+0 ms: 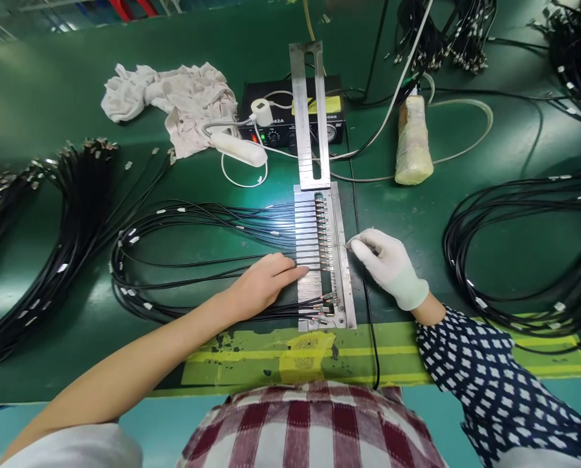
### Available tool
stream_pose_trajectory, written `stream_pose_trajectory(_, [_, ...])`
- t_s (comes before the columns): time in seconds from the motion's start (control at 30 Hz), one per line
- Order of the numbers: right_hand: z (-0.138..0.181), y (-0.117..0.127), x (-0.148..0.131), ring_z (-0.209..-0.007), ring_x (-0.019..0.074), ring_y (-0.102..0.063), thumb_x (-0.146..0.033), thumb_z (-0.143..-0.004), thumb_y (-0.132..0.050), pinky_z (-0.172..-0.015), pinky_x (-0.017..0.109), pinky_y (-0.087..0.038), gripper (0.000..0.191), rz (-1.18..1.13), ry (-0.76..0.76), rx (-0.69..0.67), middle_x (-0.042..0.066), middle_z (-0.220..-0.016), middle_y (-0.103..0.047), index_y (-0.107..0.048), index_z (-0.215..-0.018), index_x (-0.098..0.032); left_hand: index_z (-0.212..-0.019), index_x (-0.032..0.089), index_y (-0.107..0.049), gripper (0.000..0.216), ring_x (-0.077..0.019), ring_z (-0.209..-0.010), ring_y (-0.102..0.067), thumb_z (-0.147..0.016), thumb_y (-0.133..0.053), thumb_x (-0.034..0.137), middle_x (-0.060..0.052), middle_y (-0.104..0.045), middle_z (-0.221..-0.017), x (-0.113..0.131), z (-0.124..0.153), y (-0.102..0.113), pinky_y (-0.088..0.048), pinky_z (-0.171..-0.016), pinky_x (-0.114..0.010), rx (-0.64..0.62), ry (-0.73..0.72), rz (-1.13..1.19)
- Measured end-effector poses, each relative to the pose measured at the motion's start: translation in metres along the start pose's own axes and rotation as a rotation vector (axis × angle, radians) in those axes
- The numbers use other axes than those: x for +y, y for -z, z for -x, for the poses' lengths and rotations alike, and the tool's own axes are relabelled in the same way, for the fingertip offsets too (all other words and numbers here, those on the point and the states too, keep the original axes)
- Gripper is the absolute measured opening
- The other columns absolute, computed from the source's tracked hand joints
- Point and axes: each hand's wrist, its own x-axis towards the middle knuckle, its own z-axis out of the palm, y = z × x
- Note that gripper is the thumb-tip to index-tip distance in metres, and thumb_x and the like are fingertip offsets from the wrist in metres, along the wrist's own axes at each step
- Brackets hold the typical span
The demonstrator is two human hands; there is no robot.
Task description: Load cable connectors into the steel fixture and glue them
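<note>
Blk box (281, 132): "82A". L grip (261, 287) atop cables (207, 208), can't tell closure; R grip (387, 265) pinched, contents unclear.

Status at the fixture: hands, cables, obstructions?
Left hand bare, index finger at the metal fixture. Gloved right hand pinched by its right edge; anything held unclear. Black cables laid across it. Slotted plate at far end, off the connectors.

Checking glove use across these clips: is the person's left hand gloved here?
No; the left hand at the slotted metal fixture is bare, while the right hand wears a white glove.
</note>
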Motion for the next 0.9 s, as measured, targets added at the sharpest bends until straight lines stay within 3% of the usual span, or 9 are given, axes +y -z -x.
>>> stream_pose_trajectory(0.2, [0.0, 0.001, -0.002, -0.074, 0.0197, -0.058, -0.036, -0.1, -0.052, -0.071, 0.033, -0.044, 0.027, -0.032, 0.009, -0.014, 0.003, -0.078, -0.063, -0.062, -0.079, -0.022, -0.126, 0.013, -0.057, 0.034, -0.018, -0.083, -0.053, -0.102, -0.034, 0.009, -0.009, -0.064, -0.097, 0.002, 0.0, 0.002, -0.046, -0.078, -0.03, -0.026, -0.072, -0.116])
stream_pose_trajectory(0.37, [-0.001, 0.001, -0.002, -0.075, 0.0191, -0.058, -0.032, -0.099, -0.053, -0.072, 0.032, -0.044, 0.024, -0.031, 0.009, -0.015, 0.002, -0.078, -0.063, -0.063, -0.08, -0.022, -0.128, 0.013, -0.058, 0.035, -0.0208, -0.088, -0.053, -0.1, -0.038, 0.008, -0.011, -0.063, -0.102, 0.01, 0.004, 0.0, -0.042, -0.075, -0.032, 0.002, -0.038, -0.317])
stream_pose_trajectory(0.5, [-0.002, 0.0, -0.001, -0.074, 0.0186, -0.059, -0.031, -0.098, -0.054, -0.07, 0.031, -0.043, 0.023, -0.003, 0.017, 0.014, 0.001, -0.078, -0.065, -0.064, -0.08, -0.022, -0.121, 0.014, -0.061, 0.032, -0.0198, -0.082, -0.051, -0.098, -0.041, 0.008, -0.009, -0.063, -0.095, 0.013, -0.002, -0.004, -0.036, -0.068, -0.032, 0.019, -0.027, -0.308])
stream_pose_trajectory(0.67, [-0.001, -0.002, 0.003, -0.076, 0.0194, -0.061, -0.032, -0.098, -0.054, -0.071, 0.032, -0.044, 0.022, 0.006, 0.032, 0.034, 0.002, -0.081, -0.066, -0.065, -0.082, -0.022, -0.125, 0.02, -0.063, 0.037, -0.0194, -0.083, -0.051, -0.097, -0.041, 0.008, -0.007, -0.062, -0.093, 0.017, -0.023, -0.015, -0.034, -0.071, -0.031, -0.004, -0.054, -0.296])
stream_pose_trajectory(0.9, [0.0, -0.002, 0.006, -0.077, 0.0208, -0.062, -0.043, -0.099, -0.052, -0.072, 0.033, -0.046, 0.03, 0.018, 0.04, 0.036, 0.003, -0.083, -0.068, -0.066, -0.084, -0.021, -0.117, 0.019, -0.068, 0.035, -0.02, -0.086, -0.053, -0.1, -0.038, 0.013, -0.008, -0.062, -0.094, 0.026, -0.032, -0.025, -0.035, -0.072, -0.032, 0.032, 0.06, -0.253])
